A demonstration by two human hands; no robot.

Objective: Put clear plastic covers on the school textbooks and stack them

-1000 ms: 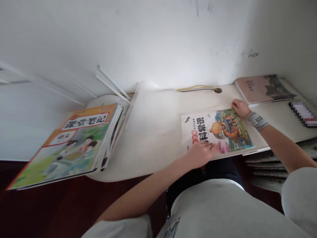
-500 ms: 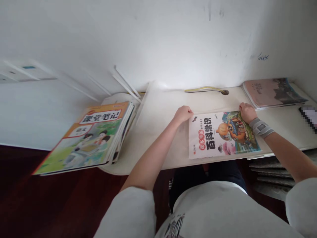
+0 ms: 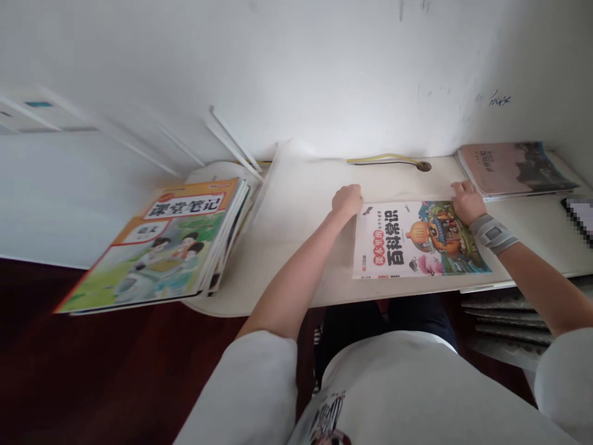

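A book [image 3: 398,241] with a white cover, large black Chinese characters and a drawing of an orange gourd house lies flat on the white desk [image 3: 306,247]. My left hand [image 3: 348,201] is closed at its upper left corner, with the fingertips partly hidden. At the upper right corner my right hand [image 3: 467,203], below a grey wristband [image 3: 493,233], grips the same book with bent fingers. The book's lower edge lies a little inside the desk's front edge.
To the left, a stack of books [image 3: 157,247] with an orange and green cover overhangs the desk's end. A pinkish stack of booklets [image 3: 509,170] lies at the back right, near a phone-like object [image 3: 581,216], blurred out. Yellow and black cables [image 3: 389,159] run along the wall into a hole.
Both hands have shifted the book slightly away from me, so its lower edge has moved inward from the desk's front edge. The view has tilted slightly.
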